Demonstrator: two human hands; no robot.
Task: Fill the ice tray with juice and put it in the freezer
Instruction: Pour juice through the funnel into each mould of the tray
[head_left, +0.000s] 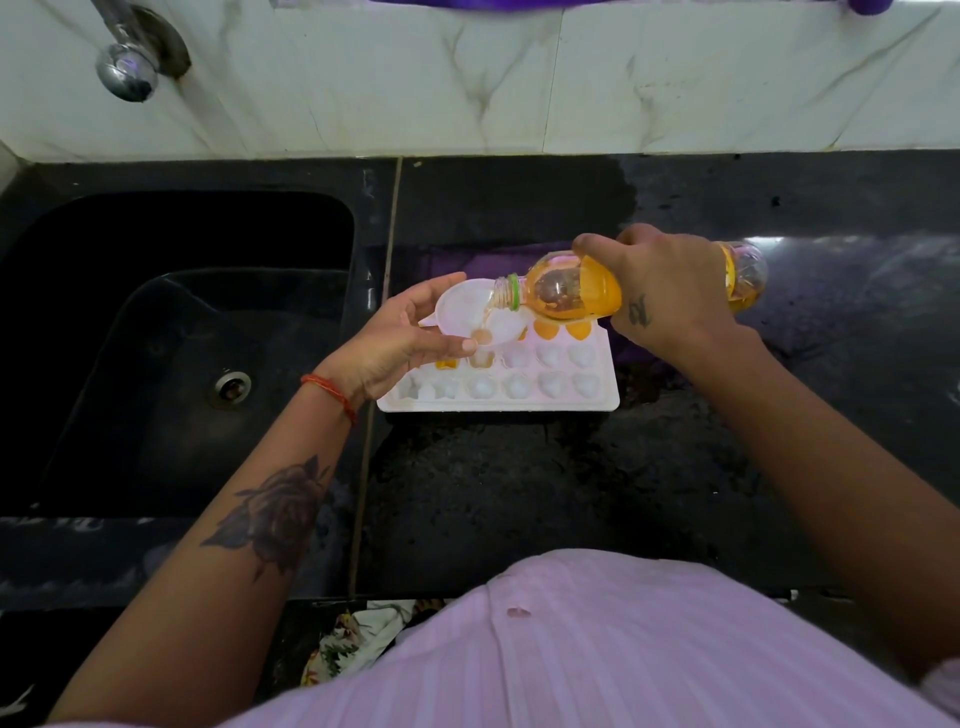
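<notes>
A white ice tray (519, 402) with heart and star shaped cells lies on the black counter (519, 493). Some far cells hold orange juice; the near rows look white. My left hand (400, 343) holds a white funnel (467, 306) over the tray's left part. My right hand (660, 291) grips a clear juice bottle (582, 291), tipped on its side with its open neck in the funnel. Juice runs from the neck into the funnel. The bottle's middle is hidden by my fingers.
A deep black sink (171, 332) with a drain lies left of the tray. A chrome tap (127, 67) sticks out of the marble wall above it. A purple cloth (483, 262) lies behind the tray. The counter shows wet patches.
</notes>
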